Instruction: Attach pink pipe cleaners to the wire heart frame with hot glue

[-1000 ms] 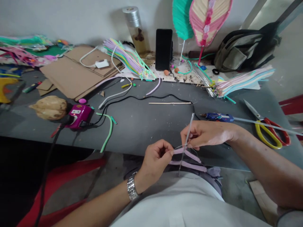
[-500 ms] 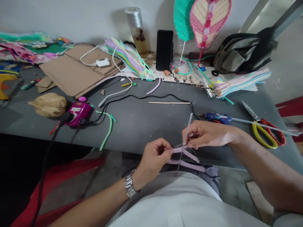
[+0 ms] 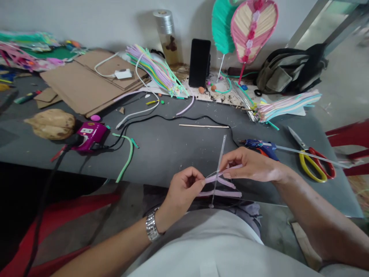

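A thin clear rod (image 3: 218,169) stands nearly upright between my hands, with lilac strips (image 3: 219,191) crossing it, bound on by fine thread. My left hand (image 3: 183,188) pinches the strips' left ends against the rod's left side. My right hand (image 3: 248,165) holds the upper lilac strip between its fingers, just right of the rod. The strips hang over the front edge of the grey table (image 3: 161,154), above my lap. My fingers hide part of the binding.
A blue glue gun (image 3: 259,148) and yellow-and-red scissors (image 3: 313,165) lie to the right. A magenta device (image 3: 89,135), black cable (image 3: 173,119), cardboard sheets (image 3: 83,82) and bundled coloured strips (image 3: 288,107) cover the table farther away. A red chair (image 3: 57,219) stands at lower left.
The upper lilac strip now runs further right under my right fingers, and the rod stands more upright. The whole scene has shifted slightly left in view.
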Motion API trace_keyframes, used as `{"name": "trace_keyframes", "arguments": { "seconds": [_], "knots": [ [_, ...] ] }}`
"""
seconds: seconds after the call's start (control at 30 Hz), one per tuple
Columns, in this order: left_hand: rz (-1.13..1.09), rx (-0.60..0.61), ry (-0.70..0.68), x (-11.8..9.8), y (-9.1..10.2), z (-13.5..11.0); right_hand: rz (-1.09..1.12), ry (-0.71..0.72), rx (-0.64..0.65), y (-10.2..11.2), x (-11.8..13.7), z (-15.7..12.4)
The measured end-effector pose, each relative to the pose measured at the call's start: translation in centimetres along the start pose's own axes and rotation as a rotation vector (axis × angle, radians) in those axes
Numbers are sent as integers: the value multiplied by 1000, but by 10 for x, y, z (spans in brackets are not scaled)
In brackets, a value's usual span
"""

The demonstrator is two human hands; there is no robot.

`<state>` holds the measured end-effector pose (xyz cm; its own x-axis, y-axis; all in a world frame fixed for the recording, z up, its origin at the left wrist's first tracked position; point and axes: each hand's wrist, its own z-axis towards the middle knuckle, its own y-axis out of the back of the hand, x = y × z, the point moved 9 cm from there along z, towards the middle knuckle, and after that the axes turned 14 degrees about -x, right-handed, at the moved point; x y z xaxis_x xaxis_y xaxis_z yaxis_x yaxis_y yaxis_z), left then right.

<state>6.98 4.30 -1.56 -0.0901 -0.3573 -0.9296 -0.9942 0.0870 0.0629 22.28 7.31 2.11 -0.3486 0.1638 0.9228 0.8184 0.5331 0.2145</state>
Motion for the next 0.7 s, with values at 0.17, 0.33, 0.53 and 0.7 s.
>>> {"name": "trace_keyframes", "arguments": {
  "seconds": [0.17,0.33,0.53,0.7],
  "knots": [
    [-13,40,-1,-1,-2,1,33,0,-96,2,-6,-3],
    [-25,124,0,-1,-9,1,2,0,-139,1,-3,-6],
    [-13,169,-7,-5,-19,2,-42,18,-135,-6,-1,-3],
    [-28,100,-11,-11,-17,4,-28,29,-192,1,1,-5]
  ]
}}
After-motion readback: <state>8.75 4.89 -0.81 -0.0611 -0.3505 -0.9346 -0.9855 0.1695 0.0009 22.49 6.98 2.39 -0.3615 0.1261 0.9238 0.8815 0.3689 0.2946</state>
